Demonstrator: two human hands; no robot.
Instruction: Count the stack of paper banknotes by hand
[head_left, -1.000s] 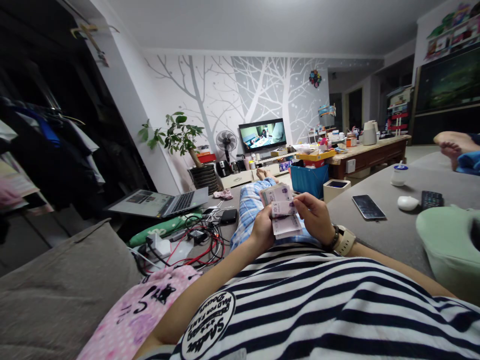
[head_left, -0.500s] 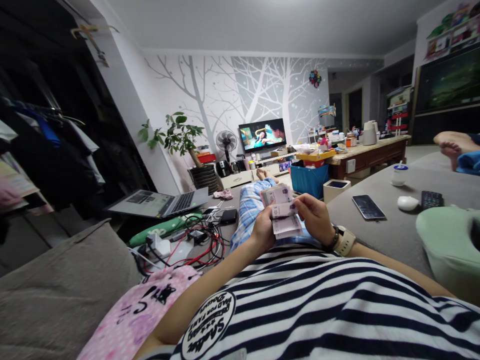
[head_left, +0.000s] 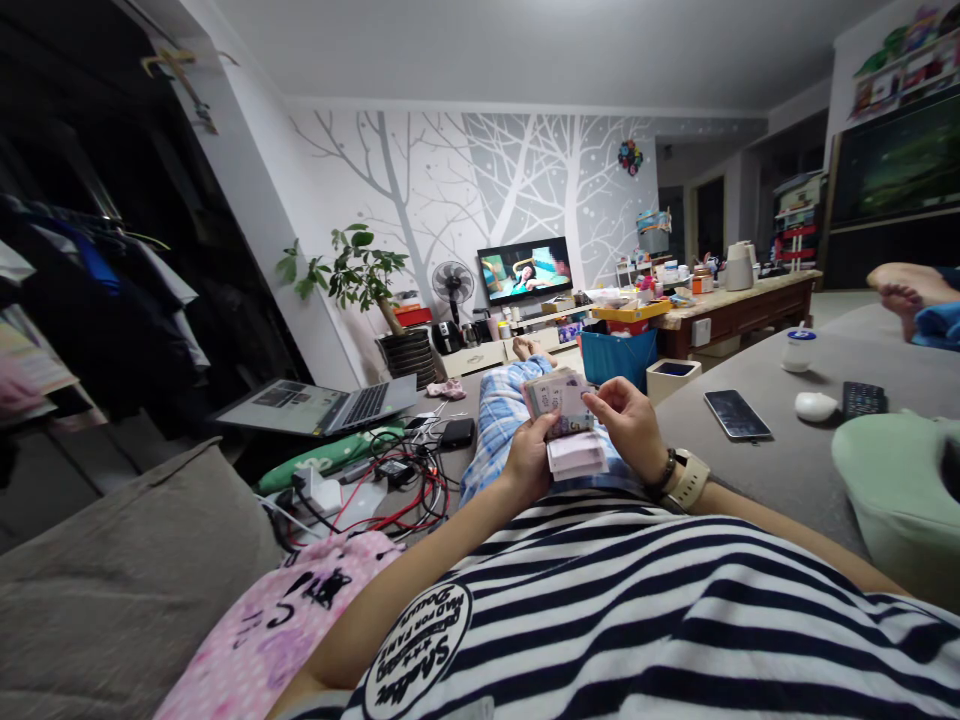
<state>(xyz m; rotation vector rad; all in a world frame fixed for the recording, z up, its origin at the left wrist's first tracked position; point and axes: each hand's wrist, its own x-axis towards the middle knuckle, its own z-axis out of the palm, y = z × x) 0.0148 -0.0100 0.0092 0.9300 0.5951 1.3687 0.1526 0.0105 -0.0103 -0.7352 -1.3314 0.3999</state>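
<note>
A bundle of banknotes [head_left: 576,452] is held over my lap, its upper part fanned and its lower ends hanging down. My left hand [head_left: 529,460] grips the bundle from the left, with the thumb lying across the front. From the right, my right hand [head_left: 630,428] has its thumb and forefinger pinched together at the upper right edge of a banknote. A dark bracelet and a pale watch [head_left: 688,482] circle my right wrist. Beneath the notes are my legs in blue checked trousers [head_left: 495,425].
To the left are an open laptop [head_left: 367,403], tangled cables [head_left: 427,480] and a pink cloth [head_left: 300,610]. A phone [head_left: 736,414], a white mouse [head_left: 815,406], a dark remote [head_left: 864,399] and a small cup [head_left: 799,352] lie to the right. Another person's foot [head_left: 904,300] shows at far right.
The top note has turned down over the lower ends, and the face of another note shows above it. My right fingers have shifted slightly left and up. My left hand keeps its place.
</note>
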